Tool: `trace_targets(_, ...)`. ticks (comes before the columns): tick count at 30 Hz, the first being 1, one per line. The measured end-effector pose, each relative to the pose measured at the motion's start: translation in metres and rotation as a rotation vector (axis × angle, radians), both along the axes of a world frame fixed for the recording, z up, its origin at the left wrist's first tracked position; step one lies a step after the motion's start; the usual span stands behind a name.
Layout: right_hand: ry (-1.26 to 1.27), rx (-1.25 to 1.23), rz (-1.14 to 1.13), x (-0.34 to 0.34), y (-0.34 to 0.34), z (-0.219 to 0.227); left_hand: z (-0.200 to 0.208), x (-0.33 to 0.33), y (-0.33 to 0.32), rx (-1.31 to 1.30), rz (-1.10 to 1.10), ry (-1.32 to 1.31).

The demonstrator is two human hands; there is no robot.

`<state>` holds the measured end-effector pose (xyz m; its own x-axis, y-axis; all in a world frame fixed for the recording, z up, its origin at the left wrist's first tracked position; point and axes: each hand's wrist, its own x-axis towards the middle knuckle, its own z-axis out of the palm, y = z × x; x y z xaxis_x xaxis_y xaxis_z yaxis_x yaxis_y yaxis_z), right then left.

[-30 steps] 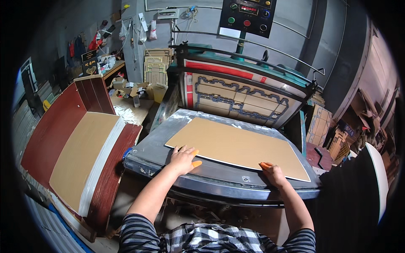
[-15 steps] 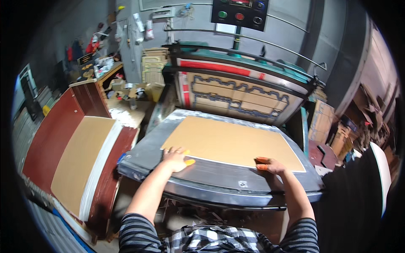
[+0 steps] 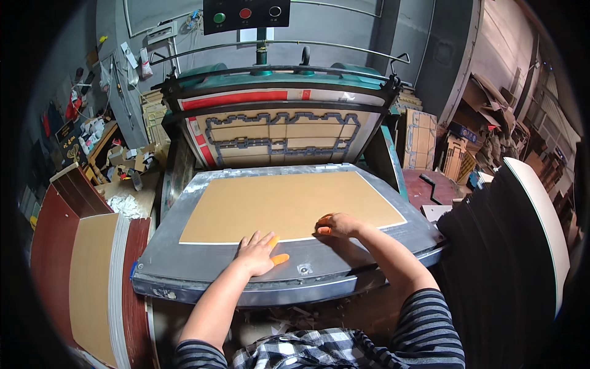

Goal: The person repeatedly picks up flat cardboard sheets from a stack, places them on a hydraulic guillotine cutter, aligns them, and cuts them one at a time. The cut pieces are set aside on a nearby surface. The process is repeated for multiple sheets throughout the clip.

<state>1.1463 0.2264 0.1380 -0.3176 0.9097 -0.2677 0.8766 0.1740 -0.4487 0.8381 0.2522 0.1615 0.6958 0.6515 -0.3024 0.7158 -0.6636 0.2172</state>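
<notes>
A tan board sheet point(image 3: 276, 200) with a thin white edge lies flat on the grey metal bed point(image 3: 203, 267) of a press. My left hand point(image 3: 257, 253) is open, its fingers spread across the sheet's near edge and orange covers on two digits. Farther right, my right hand point(image 3: 338, 226) is over the sheet, close to the same edge. Its thumb and forefinger, both orange-tipped, are bent with a small gap between them, and I see nothing held there. Whether that hand touches the sheet is hard to tell.
Behind the bed, the raised press platen carries a board with dark cutting-form outlines point(image 3: 283, 135). A button panel point(image 3: 246, 15) hangs above. Stacked tan sheets point(image 3: 92, 277) stand at left, a tall dark stack point(image 3: 491, 246) at right. Cardboard pieces point(image 3: 498, 111) pile up beyond.
The view has turned right. My left hand has moved right along the sheet's near edge, and my right hand slightly left, so they are closer together. The sheet still lies on the bed.
</notes>
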Motion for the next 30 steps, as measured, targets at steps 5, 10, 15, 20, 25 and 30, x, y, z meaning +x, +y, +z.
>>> trace_targets(5,0.001,0.840,-0.163,-0.022,0.069,0.106,-0.014,-0.001,0.003,0.057,0.006,-0.060)
trace_targets(10,-0.157,1.521,-0.158,-0.087,0.158,0.290,-0.023,-0.010,0.011,0.079,0.003,0.034)
trace_targets(15,-0.559,1.276,-0.477,-0.043,0.241,0.365,-0.038,0.002,0.008,0.360,-0.071,-0.422)
trace_targets(20,-0.749,1.196,-0.505,-0.098,0.211,0.376,-0.040,-0.006,-0.001,0.293,0.038,-0.369)
trace_targets(25,-0.583,1.281,-0.377,-0.091,0.197,0.397,-0.018,-0.007,-0.003,0.140,0.049,-0.215)
trace_targets(30,-0.336,1.700,0.016,-0.076,0.102,0.358,0.021,0.005,0.004,-0.045,0.001,0.132)
